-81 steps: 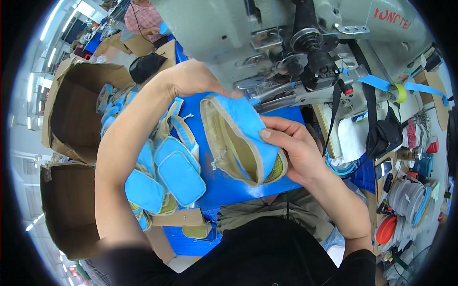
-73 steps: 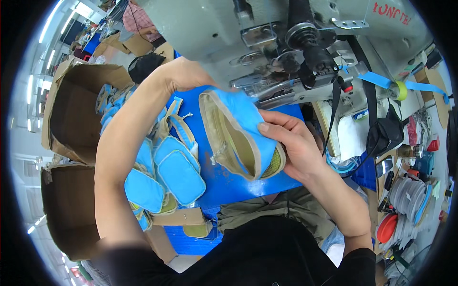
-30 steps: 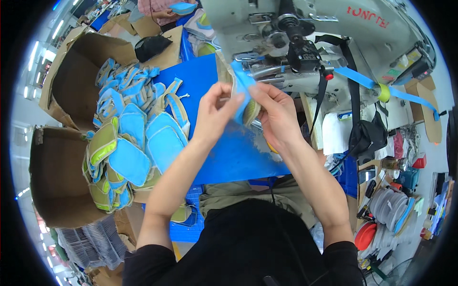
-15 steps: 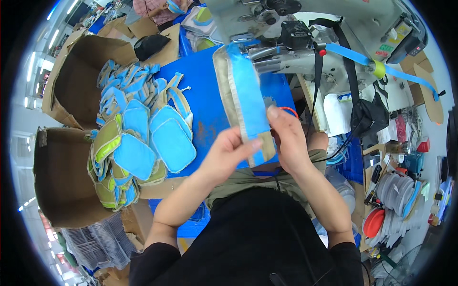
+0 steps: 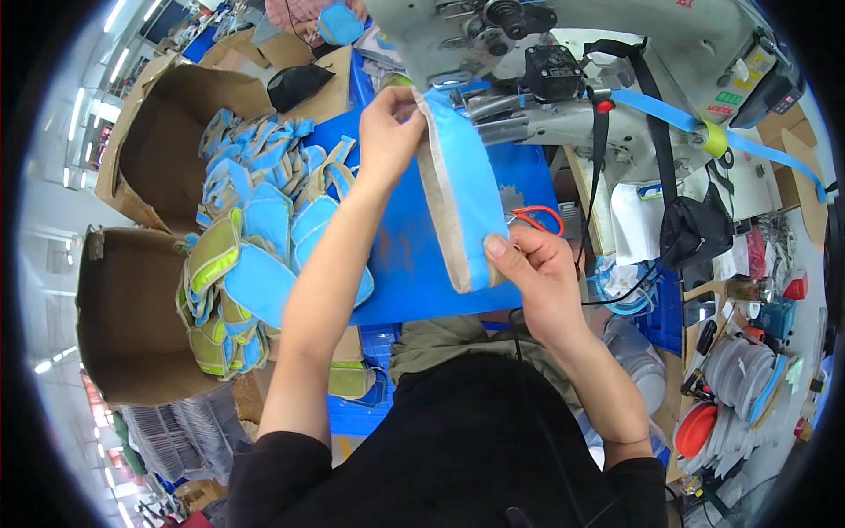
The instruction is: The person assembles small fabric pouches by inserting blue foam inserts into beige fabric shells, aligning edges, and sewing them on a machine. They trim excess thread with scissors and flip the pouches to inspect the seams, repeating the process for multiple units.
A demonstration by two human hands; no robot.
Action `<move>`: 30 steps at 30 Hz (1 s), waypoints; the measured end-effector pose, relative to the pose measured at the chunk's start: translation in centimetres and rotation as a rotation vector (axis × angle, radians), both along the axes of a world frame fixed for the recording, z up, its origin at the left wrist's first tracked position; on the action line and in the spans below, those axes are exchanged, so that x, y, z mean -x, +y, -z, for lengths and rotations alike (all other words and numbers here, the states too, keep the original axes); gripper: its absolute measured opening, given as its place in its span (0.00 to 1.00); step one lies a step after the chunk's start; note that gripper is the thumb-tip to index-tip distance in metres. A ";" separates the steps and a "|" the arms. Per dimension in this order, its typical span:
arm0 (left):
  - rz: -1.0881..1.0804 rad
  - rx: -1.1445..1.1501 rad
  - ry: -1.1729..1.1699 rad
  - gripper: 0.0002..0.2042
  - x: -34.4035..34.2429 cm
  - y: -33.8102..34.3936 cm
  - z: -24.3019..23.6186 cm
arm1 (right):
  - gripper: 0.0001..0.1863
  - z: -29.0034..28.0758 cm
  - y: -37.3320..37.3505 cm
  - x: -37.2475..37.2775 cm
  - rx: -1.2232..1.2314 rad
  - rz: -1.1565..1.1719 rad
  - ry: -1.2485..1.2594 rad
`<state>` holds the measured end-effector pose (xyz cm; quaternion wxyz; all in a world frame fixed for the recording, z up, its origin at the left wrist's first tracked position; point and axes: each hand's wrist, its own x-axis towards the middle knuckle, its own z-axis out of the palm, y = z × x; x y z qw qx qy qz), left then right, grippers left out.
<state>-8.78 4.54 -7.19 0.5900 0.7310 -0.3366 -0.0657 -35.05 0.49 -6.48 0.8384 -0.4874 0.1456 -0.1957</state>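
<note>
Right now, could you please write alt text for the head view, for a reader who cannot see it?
A person's left hand and right hand hold a blue and beige fabric piece near opposite ends over a blue table. A grey sewing machine stands beyond; more fabric pieces lie piled at left beside two open cardboard boxes.

Near the centre of the frame, the left hand (image 5: pixel 387 132) holds the upper end of a blue-and-beige fabric piece (image 5: pixel 468 194), while the right hand (image 5: pixel 547 275) pinches its lower end. A sewing machine (image 5: pixel 616 19) spans the upper right; cardboard boxes (image 5: pixel 132 317) stand at left.
</note>
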 end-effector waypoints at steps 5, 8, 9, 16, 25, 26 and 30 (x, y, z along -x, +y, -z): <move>-0.092 0.095 -0.942 0.20 3.2 1.7 -0.1 | 0.15 0.8 -0.2 0.0 0.049 -0.017 -0.006; 0.178 0.099 -1.186 0.14 3.1 2.6 -1.7 | 0.15 0.1 0.2 -0.3 0.021 -0.069 0.001; 0.287 0.078 -1.199 0.13 3.0 2.8 -1.9 | 0.15 0.4 0.2 -0.5 0.089 -0.056 -0.040; 0.161 0.023 -0.940 0.12 6.0 2.1 -2.3 | 0.15 -0.4 -0.1 -1.1 0.323 -0.003 -0.055; 0.144 0.130 -0.854 0.11 4.8 2.4 -2.0 | 0.08 3.4 -3.7 -6.1 0.266 0.454 -0.106; 0.160 0.118 -0.871 0.11 5.0 2.4 -1.8 | 0.10 3.9 -4.2 -6.8 0.336 0.469 -0.061; 0.228 0.097 -0.927 0.09 5.8 2.2 -2.0 | 0.13 3.9 -4.4 -8.0 0.262 0.303 -0.103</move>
